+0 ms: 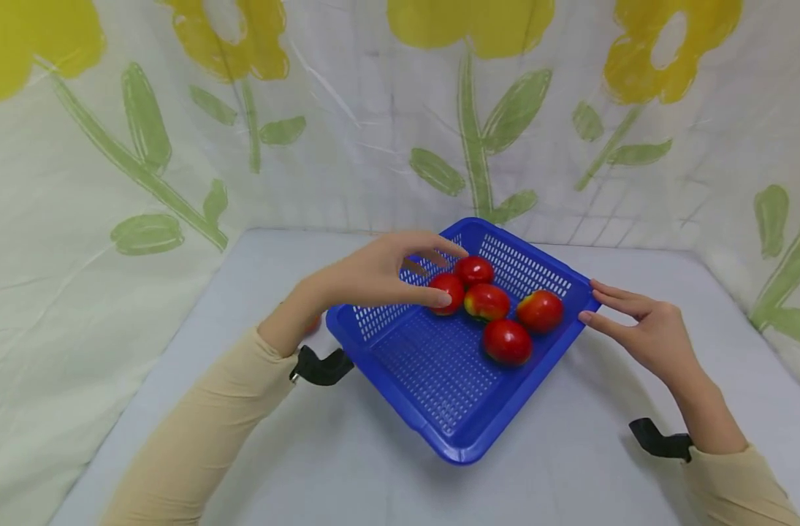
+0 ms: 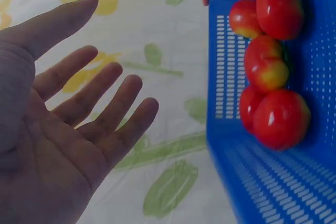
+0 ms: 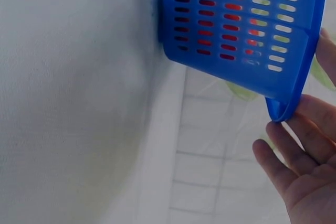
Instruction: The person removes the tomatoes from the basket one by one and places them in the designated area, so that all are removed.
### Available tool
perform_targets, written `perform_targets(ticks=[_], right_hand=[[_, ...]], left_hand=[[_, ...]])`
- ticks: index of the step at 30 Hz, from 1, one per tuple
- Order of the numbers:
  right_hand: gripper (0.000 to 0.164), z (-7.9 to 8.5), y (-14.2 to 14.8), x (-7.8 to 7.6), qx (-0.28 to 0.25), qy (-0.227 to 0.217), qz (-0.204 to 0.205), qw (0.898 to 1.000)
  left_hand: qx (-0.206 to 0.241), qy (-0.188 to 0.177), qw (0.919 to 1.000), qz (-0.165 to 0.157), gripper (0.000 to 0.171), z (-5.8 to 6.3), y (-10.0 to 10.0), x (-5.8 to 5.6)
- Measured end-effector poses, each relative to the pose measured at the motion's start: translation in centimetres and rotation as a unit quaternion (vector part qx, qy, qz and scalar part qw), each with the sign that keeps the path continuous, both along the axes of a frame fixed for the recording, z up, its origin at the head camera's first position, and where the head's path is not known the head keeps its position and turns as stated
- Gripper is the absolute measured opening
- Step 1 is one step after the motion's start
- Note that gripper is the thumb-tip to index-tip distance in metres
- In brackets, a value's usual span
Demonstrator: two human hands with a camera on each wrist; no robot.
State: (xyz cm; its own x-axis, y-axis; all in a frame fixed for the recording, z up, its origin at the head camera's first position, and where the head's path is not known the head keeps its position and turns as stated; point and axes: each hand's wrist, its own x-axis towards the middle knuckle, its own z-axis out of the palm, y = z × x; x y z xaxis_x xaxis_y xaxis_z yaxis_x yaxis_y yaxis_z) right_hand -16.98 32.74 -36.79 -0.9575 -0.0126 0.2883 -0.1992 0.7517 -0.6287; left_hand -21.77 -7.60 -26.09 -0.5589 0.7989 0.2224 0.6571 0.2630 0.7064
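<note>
A blue plastic basket with slotted walls sits at an angle in the middle of the table. Several shiny red apples with yellow patches lie in its far and right part; the left wrist view shows these apples too. Over the basket's left side is my left hand, fingers spread and nothing held, its thumb overlapping one apple in the head view. In the left wrist view this hand is apart from the basket. At the right corner my right hand holds the basket's rim between thumb and fingers.
A red round thing, mostly hidden by my left wrist, lies on the table outside the basket. The pale table runs back to a white curtain with yellow flowers. Black wrist mounts stick out from both forearms.
</note>
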Motion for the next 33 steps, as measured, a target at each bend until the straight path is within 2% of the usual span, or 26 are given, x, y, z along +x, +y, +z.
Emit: perform_targets(ticks=[5,10,18,24,29,33], right_hand=[[0.060,-0.2,0.1,0.0,0.006,0.001,-0.001,1.000],[0.060,-0.3,0.2,0.0,0.006,0.000,-0.002,1.000],[0.059,-0.4,0.1,-0.1,0.007,-0.003,-0.004,1.000],[0.058,-0.5,0.2,0.1,0.012,0.003,-0.008,1.000],[0.058,-0.5,0.1,0.1,0.015,0.006,-0.009,1.000],[0.058,-0.4,0.1,0.1,0.013,0.003,-0.007,1.000]], left_hand=[[-0.033,-0.060,0.9961,-0.056,0.050,-0.9,3.2,-1.5],[-0.053,-0.105,0.9884,-0.096,0.053,-2.6,6.4,-3.0],[-0.075,-0.155,0.9797,-0.103,0.063,-5.6,9.4,-4.4],[-0.101,-0.182,0.9703,-0.123,0.060,-7.3,10.9,-5.2],[-0.116,-0.211,0.9610,-0.136,0.058,-8.1,11.8,-5.4],[-0.138,-0.220,0.9578,-0.124,0.058,-8.3,12.0,-5.3]])
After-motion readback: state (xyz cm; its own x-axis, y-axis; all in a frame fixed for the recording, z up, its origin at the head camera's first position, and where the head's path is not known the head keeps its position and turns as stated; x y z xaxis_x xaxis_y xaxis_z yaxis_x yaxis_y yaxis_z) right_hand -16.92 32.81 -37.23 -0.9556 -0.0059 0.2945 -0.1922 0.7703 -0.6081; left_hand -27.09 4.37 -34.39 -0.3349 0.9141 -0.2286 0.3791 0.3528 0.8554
